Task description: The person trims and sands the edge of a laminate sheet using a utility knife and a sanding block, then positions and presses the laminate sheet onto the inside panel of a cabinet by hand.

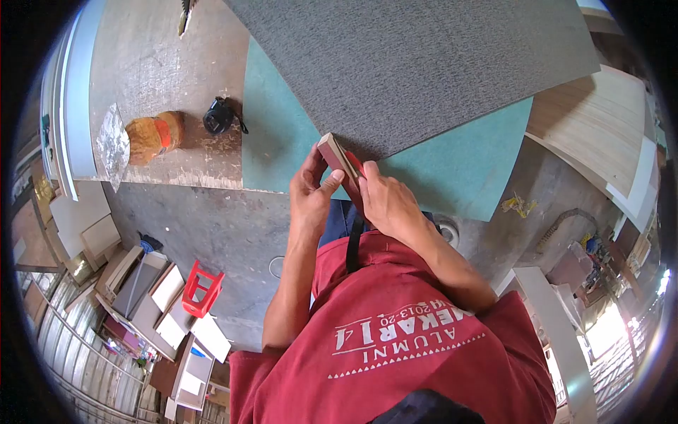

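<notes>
Grey laminate sheet (424, 63) beside block (337, 157)

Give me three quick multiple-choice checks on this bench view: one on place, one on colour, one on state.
1. Where is the small block?
A. on the floor
B. at the grey sheet's near edge
C. beside the brush

2. What colour is the board under the grey sheet?
A. teal
B. yellow
C. white

3. How is the block held?
A. left hand alone
B. lying free
C. both hands

Answers: 1 B, it meets the sheet's edge; 2 A, teal shows around the sheet; 3 C, the right hand grips it too.
</notes>
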`<state>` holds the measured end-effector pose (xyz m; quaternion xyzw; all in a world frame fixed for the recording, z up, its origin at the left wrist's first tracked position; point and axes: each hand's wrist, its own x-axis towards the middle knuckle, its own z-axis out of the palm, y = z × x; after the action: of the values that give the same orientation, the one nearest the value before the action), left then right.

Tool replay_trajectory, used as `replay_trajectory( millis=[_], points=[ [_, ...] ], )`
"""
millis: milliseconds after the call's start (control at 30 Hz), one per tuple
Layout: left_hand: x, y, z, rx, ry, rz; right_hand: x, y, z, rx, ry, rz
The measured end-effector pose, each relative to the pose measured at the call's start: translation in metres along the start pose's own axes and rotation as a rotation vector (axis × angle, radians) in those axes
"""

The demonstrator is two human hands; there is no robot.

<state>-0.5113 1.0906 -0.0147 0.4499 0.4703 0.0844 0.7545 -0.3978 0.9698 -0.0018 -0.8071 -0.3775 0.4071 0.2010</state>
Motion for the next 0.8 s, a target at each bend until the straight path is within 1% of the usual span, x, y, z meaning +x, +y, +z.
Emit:
replay_trajectory(
  millis=[200,333,400,733,800],
  points=[
    [-0.001,-0.002,0.0,-0.089,-0.014,-0.016,-0.026,0.011,0.002,0.025,-0.061,0.023],
    [0.0,-0.006,-0.002,-0.066,-0.015,-0.016,-0.039,0.017,0.006,0.057,-0.097,0.055],
    [0.0,-0.005,-0.001,-0.106,0.002,-0.034,-0.043,0.015,0.002,0.035,-0.098,0.058],
    [-0.003,-0.003,0.001,-0.086,-0.001,-0.028,-0.064,0.019,0.003,0.003,-0.1,0.074],
    [-0.004,-0.002,0.001,-0.139,-0.006,-0.03,-0.067,0.018,-0.002,0.011,-0.104,0.073]
  ],
)
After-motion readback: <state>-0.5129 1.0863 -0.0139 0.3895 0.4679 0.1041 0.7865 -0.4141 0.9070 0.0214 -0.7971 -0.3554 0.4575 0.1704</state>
